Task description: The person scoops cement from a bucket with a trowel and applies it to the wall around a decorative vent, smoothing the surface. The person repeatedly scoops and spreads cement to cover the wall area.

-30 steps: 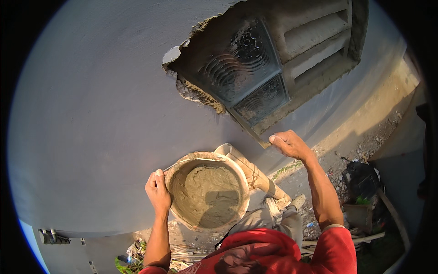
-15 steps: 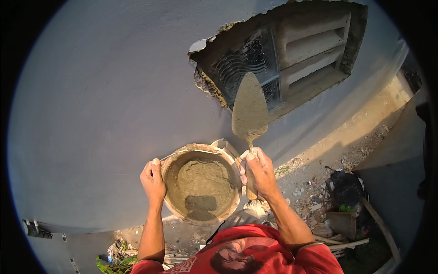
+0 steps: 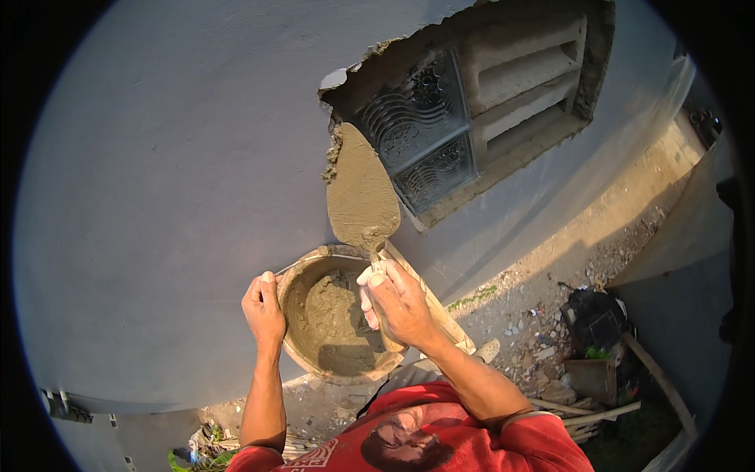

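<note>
My left hand (image 3: 264, 309) is closed on the left rim of a round bucket (image 3: 292, 350), by its wire handle. Grey-brown wet mortar (image 3: 326, 311) lies inside the bucket. My right hand (image 3: 398, 303) is wrapped round the handle of a pointed trowel (image 3: 362, 189), over the bucket's right side. Mortar coats the trowel's blade, which points up toward the broken lower-left edge of a wall opening (image 3: 503, 177). Whether the blade touches that edge I cannot tell. Patterned glass panels (image 3: 417, 110) sit inside the opening, left of a concrete vent frame (image 3: 525, 75).
A smooth grey wall (image 3: 173, 173) fills the left and upper view. Beside the bucket runs a wooden plank (image 3: 452, 322). Down on the right are rubble-strewn ground (image 3: 519, 318), a black bag (image 3: 591, 318) and loose wooden poles (image 3: 602, 417).
My right hand has brought the trowel leftward, from in front of the glass to the opening's broken left edge. My left hand keeps its hold on the bucket.
</note>
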{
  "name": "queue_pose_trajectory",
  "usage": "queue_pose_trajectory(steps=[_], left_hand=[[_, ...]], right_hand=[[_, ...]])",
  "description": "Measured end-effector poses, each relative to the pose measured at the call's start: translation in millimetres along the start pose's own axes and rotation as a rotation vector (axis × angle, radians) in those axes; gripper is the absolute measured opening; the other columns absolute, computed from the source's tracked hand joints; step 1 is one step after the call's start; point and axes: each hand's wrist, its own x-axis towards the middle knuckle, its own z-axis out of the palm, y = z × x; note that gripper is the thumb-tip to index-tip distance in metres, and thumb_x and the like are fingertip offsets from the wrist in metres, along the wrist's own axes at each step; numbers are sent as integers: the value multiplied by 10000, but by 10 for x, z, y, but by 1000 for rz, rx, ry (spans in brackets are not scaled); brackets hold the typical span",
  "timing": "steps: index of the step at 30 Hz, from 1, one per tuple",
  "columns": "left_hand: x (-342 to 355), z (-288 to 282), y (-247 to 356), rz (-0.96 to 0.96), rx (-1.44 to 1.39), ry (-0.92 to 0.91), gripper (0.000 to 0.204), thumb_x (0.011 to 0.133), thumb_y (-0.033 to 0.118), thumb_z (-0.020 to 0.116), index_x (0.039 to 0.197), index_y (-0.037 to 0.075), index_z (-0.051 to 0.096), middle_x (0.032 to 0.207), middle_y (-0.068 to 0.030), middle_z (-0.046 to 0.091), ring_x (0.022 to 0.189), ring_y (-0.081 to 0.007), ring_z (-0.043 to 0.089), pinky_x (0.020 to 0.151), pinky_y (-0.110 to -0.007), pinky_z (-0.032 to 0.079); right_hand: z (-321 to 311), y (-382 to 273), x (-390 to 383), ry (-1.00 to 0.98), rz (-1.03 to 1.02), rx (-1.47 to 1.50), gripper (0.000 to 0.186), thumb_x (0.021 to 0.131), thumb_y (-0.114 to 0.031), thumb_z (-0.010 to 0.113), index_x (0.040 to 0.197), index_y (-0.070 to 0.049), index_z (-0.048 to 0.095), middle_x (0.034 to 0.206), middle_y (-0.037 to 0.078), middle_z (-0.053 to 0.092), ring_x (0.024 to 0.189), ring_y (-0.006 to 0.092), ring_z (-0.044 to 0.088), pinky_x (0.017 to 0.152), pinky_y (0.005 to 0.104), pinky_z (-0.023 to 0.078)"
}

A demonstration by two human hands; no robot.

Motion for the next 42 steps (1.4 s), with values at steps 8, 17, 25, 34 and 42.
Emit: queue_pose_trajectory(steps=[8, 17, 25, 34, 42], left_hand=[[-7, -16, 47, -34, 15, -12, 453, 1099, 353, 567, 924, -36, 722, 782, -17, 613, 767, -121, 510, 742, -317, 447], [-4, 11, 10, -42, -53, -18, 449, 1102, 359, 564, 921, -25, 708, 802, -7, 606, 783, -122, 498, 759, -310, 440], [16, 7, -15, 2, -7, -40, 427, 1120, 316, 534, 932, -27, 706, 828, -12, 614, 802, -115, 504, 776, -309, 451], [4, -5, -24, -10, 14, -40, 422, 1127, 289, 529, 938, -39, 717, 839, -20, 630, 809, -111, 516, 786, -304, 460], [3, 7, 17, -3, 29, -48, 430, 1128, 295, 532, 922, -38, 711, 831, -12, 630, 803, -105, 511, 778, -301, 458]], right_hand=[[-182, -157, -444, -34, -22, -689, 280, 1056, -283, 611, 1106, -7, 612, 839, 101, 637, 691, 236, 623, 628, 357, 505], [-614, -736, -564, -49, -108, -1089, 298, 999, -288, 669, 1029, 8, 668, 889, 196, 677, 779, 388, 656, 702, 441, 526], [-1240, -799, -45, 21, 84, -574, 365, 1076, -352, 566, 1019, 3, 625, 795, 135, 574, 762, 186, 560, 717, 386, 473], [-1473, -832, 317, 2, -79, -967, 368, 1070, -341, 565, 948, 2, 617, 745, 226, 585, 683, 411, 554, 664, 479, 440], [-1550, -877, 503, -163, -182, -1027, 385, 1087, -345, 560, 929, 3, 605, 690, 203, 539, 629, 394, 523, 614, 472, 421]])
